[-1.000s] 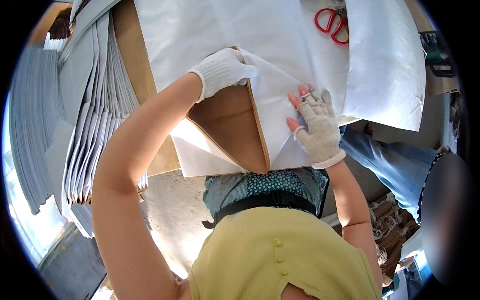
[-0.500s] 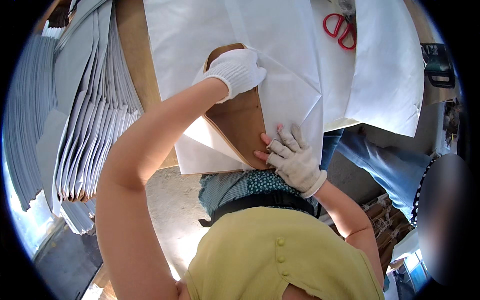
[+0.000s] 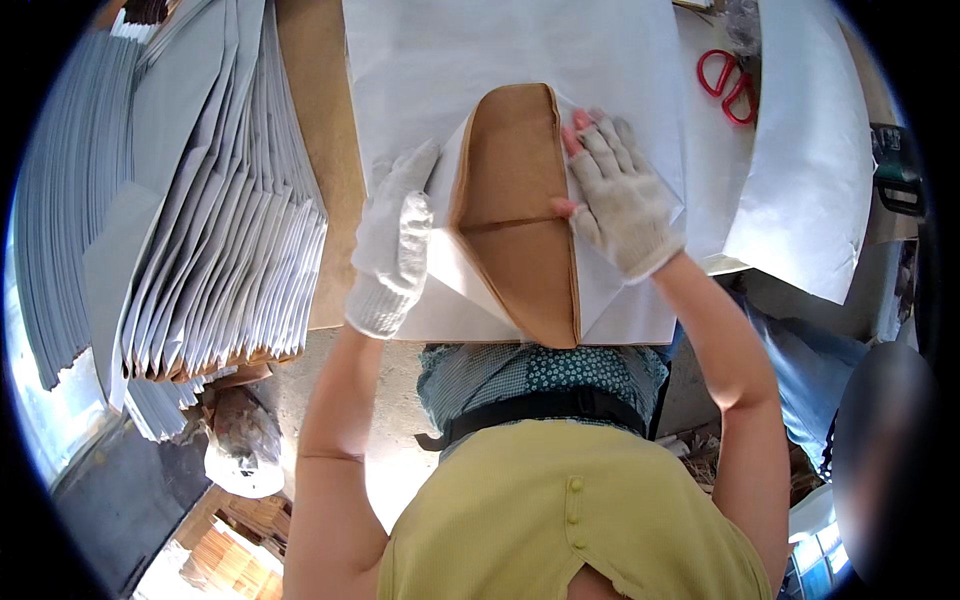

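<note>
In front of me lies a white paper piece (image 3: 450, 300) whose end is spread into a pointed pocket, with a brown inner face (image 3: 510, 180) creased across the middle. My right hand (image 3: 625, 195), in an off-white glove with some bare fingertips, rests flat along the right edge of the brown part, fingers stretched. To the left, my white-gloved left hand (image 3: 393, 240) stands with straight fingers near the paper's left border, apart from the brown part and holding nothing.
A fanned pile of folded white paper bags (image 3: 220, 260) stands at the left. Red-handled scissors (image 3: 727, 106) lie at the upper right beside a curling white sheet (image 3: 805, 150). Another person's jeans (image 3: 800, 345) show at the right. A plastic bag (image 3: 240, 440) sits on the floor.
My left hand has come off the brown part and moved left and nearer to me. The right hand has slid up along its right edge. The brown part now lies spread wider.
</note>
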The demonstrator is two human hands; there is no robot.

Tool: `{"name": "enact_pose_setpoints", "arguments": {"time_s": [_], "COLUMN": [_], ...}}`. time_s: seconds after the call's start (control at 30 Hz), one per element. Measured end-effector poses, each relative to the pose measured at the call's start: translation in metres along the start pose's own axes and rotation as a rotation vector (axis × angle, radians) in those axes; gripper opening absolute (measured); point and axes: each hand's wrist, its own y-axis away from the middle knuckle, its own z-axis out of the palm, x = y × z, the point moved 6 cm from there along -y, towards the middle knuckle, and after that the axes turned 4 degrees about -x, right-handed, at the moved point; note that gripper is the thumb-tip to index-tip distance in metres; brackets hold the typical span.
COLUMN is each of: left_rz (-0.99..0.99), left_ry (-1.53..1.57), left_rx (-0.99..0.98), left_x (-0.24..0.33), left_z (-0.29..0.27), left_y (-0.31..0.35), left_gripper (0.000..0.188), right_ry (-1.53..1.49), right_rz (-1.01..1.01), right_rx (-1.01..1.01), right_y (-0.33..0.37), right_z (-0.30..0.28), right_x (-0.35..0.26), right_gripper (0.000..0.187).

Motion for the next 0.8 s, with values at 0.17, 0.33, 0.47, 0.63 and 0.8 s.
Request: {"name": "enact_pose_setpoints", "arguments": {"time_s": [0.17, 0.33, 0.47, 0.63, 0.8], "left_rz": [0.147, 0.034, -0.043, -0.104, 0.173], "left_ry": [-0.223, 0.181, 0.806, 0.721, -0.011], "left_rx": [0.084, -0.074, -0.249, -0.281, -0.081], "left_x": [-0.032, -0.033, -0.059, -0.059, -0.031], "left_z": [0.011, 0.004, -0.021, -0.025, 0.001], "left_y": [-0.005, 0.003, -0.019, -0.022, 0.001], "left_gripper": [0.044, 0.072, 0.088, 0.091, 0.075], "right_ry": [0.023, -0.027, -0.208, -0.812, -0.777], "right_rz": [-0.088, -0.287, -0.451, 0.146, 0.293], "right_rx": [0.162, 0.074, -0.022, -0.236, -0.410], "right_y": [-0.053, -0.042, -0.029, -0.054, -0.064], "right_z": [0.016, 0.011, 0.032, 0.115, 0.107], "right_x": [0.000, -0.039, -0.096, -0.094, -0.098], "right_gripper": [0.066, 0.053, 0.045, 0.046, 0.043]}}
